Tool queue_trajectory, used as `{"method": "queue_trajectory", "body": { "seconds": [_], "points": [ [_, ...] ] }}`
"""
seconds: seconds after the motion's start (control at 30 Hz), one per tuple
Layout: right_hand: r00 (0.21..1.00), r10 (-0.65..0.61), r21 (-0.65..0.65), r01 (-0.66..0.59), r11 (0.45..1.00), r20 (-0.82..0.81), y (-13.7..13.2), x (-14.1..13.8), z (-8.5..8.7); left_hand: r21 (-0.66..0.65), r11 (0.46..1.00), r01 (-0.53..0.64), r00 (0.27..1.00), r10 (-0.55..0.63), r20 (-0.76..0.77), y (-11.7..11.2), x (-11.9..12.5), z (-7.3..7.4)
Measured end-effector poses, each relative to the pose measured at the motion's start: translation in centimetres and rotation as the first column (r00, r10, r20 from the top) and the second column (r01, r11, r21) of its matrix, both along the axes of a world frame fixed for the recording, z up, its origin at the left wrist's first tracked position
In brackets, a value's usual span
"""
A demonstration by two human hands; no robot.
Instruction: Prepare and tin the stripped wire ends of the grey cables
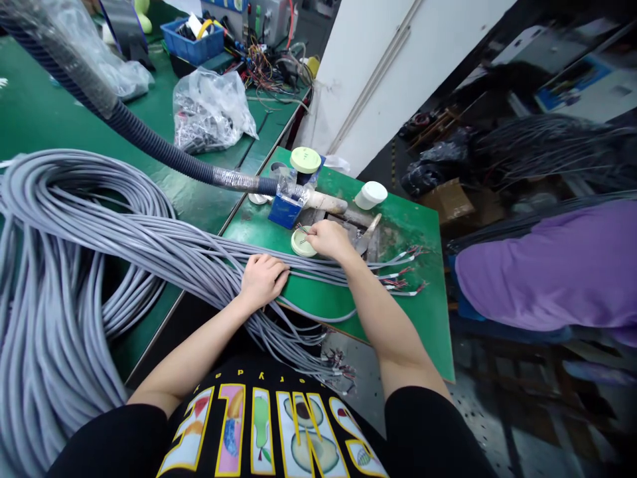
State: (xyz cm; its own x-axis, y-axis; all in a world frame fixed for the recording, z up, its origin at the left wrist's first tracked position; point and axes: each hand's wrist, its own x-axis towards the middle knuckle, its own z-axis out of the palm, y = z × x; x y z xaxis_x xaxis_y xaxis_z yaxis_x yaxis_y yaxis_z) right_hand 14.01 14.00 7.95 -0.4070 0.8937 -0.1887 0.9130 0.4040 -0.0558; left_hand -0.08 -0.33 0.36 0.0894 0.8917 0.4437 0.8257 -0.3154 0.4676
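Currently the left hand (263, 279) lies curled on the grey cables (149, 232) at the bench (408, 318) edge; a clasp cannot be confirmed. The right hand (331, 239) pinches a wire end (302, 230) over the round tin (300, 247).

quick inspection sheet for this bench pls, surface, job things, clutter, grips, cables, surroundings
surface: green bench, stained near the middle
job's things: pale round tin; blue box; green-lidded jar; white jar
clutter: plastic bag; blue bin
grips: left hand curled on grey cables; right hand pinching wire ends over the tin
cables: big grey coil, stripped ends on the bench; corrugated hose crossing above
surroundings: person in purple at right
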Motion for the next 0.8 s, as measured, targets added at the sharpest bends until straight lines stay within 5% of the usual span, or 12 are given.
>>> {"method": "queue_trajectory", "body": {
  "seconds": [0.2, 0.4, 0.57, 0.8],
  "points": [
    [1.0, -0.001, 0.022, 0.002, 1.0, -0.026, 0.4, 0.9, 0.6, -0.006, 1.0, -0.002, 1.0, 0.002, 0.004, 0.0, 0.0, -0.1],
    [0.979, -0.146, 0.083, 0.16, 0.984, -0.144, 2.5, 6.3, 1.6, 0.016, 1.0, 0.005, 1.0, -0.006, 0.007, 0.0, 0.0, -0.1],
    [0.953, -0.297, 0.091, 0.301, 0.949, -0.052, 4.6, 9.4, -0.1, 0.024, 1.0, 0.003, 1.0, -0.003, 0.017, 0.1, 0.0, -0.2],
    [0.931, -0.364, 0.035, 0.364, 0.931, -0.009, 5.9, 9.7, -1.9, 0.02, 1.0, 0.001, 1.0, -0.001, 0.021, 0.2, 0.0, -0.1]
  ]
}}
